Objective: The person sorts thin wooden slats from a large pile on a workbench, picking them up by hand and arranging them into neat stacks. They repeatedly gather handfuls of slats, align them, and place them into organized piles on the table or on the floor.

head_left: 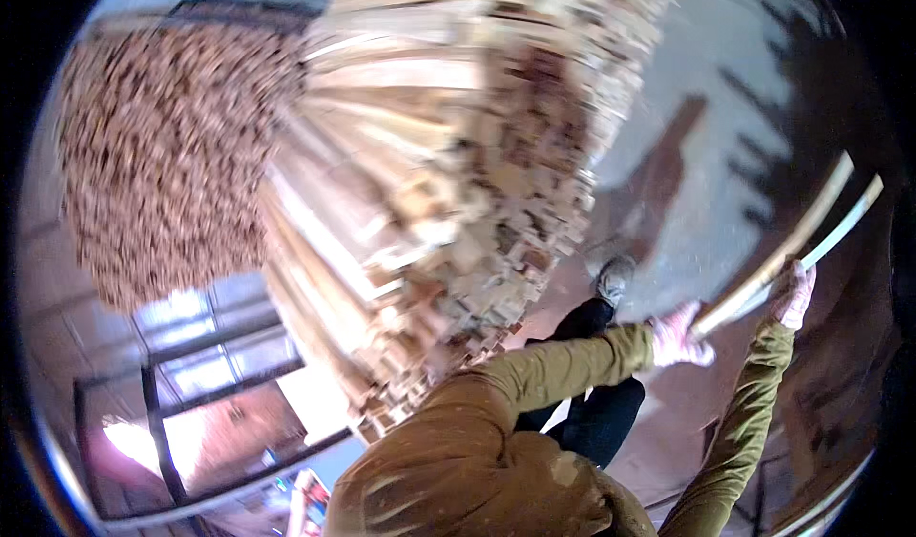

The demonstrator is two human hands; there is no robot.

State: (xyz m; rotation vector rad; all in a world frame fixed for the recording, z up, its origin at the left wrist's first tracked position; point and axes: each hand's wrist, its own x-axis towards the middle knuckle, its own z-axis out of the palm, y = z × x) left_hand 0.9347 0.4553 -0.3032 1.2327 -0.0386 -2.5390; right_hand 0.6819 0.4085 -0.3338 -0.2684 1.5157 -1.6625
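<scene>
Two long, pale wooden strips (807, 224) are held out to my right, slanting up and away from me. My left hand (679, 336), in what looks like a pale glove, is closed around their near end. Farther along, my right hand (794, 296) grips the strips from the right side. Beyond it their far ends spread slightly apart. Motion blur and the grip hide the fingers in part, and I cannot tell whether more strips lie underneath.
A tall stack of pale wooden strips (382, 165), cut ends showing, rises in front and to the left. Behind it on the left stands a browner, blurred wood stack (172, 155). Dark-framed windows (205, 370) are at lower left. Grey floor (706, 203) with shadows lies to the right.
</scene>
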